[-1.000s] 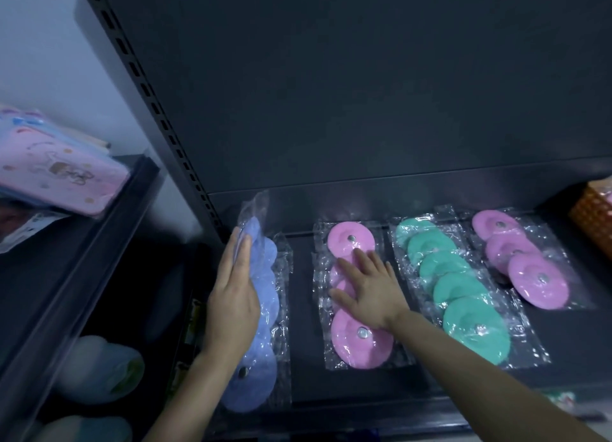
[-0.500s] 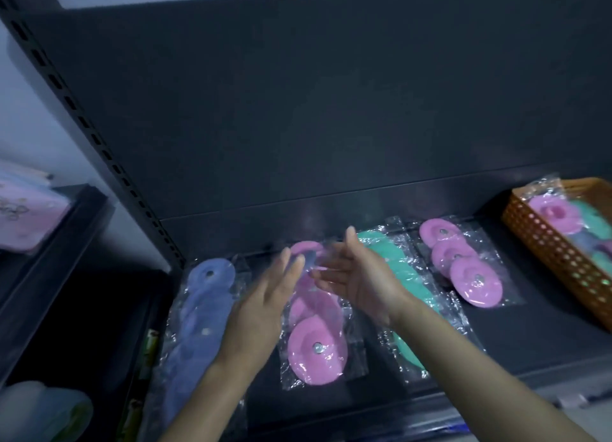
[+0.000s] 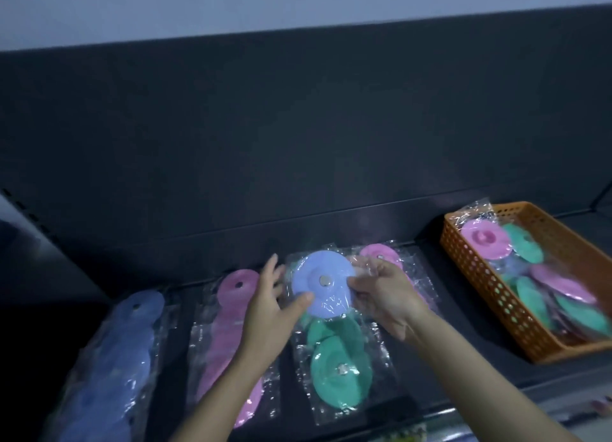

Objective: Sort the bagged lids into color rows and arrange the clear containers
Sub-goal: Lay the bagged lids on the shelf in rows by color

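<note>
Holding a blue bagged lid (image 3: 323, 284) between them, both hands are working mid-sort. The left hand (image 3: 268, 312) is gripping its lower left edge with the thumb on the face, and the right hand (image 3: 387, 292) is pinching the bag's right edge. The lid is hovering just over the far end of the green row (image 3: 337, 365). Left of the grip the pink row (image 3: 231, 325) is lying, and beyond that the blue row (image 3: 112, 359), which is probably where this lid is heading. A second pink row (image 3: 381, 254) is showing behind the right hand. Well to the right, the orange basket (image 3: 470, 269) is holding a mixed pile of bagged lids (image 3: 530, 276), so plenty of sorting seems to be waiting. No clear containers are showing.
</note>
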The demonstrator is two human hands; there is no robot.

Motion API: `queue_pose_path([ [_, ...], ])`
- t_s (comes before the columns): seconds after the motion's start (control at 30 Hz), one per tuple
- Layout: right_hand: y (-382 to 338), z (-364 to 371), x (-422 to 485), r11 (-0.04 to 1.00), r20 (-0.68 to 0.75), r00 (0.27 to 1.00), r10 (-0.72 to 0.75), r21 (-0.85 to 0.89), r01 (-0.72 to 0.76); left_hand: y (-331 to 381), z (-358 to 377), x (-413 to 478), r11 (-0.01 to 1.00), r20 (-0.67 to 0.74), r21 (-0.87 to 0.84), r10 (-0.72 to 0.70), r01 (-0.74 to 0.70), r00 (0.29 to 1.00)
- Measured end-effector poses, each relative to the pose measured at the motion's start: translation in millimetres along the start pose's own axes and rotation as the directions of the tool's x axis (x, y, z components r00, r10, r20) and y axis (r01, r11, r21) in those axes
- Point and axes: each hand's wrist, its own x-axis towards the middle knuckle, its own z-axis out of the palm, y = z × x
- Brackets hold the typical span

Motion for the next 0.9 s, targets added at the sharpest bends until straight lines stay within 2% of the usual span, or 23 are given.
queue_pose_path([
  [0.07, -7, -20, 0, 0.999, 0.031, 1.0, 0.001, -0.034, 0.0, 9, 24, 8, 0.952, -0.016, -0.251, -0.184, 0.174, 0.983],
  [0.13, -13, -40, 1, 0.998, 0.048, 0.999, -0.009, -0.064, 0.012, 14, 45, 11, 0.897, 0.018, -0.356, -0.272, 0.261, 0.962],
  [0.43, -30, -128, 24, 0.946, -0.138, 0.977, -0.161, -0.304, 0.113, 22, 124, 12, 0.897, -0.096, -0.33, -0.34, 0.293, 0.935],
  [0.6, -40, -170, 33, 0.827, -0.168, 0.943, -0.288, -0.539, 0.157, 31, 159, 9, 0.899, -0.141, -0.34, -0.339, 0.276, 0.93],
  [0.73, -46, -195, 38, 0.817, -0.143, 0.948, -0.284, -0.554, 0.16, 27, 187, 9, 0.891, -0.164, -0.343, -0.368, 0.297, 0.915],
  [0.9, -60, -229, 47, 0.827, -0.194, 0.945, -0.262, -0.549, 0.116, 26, 211, 10, 0.891, -0.178, -0.323, -0.389, 0.319, 0.904],
])
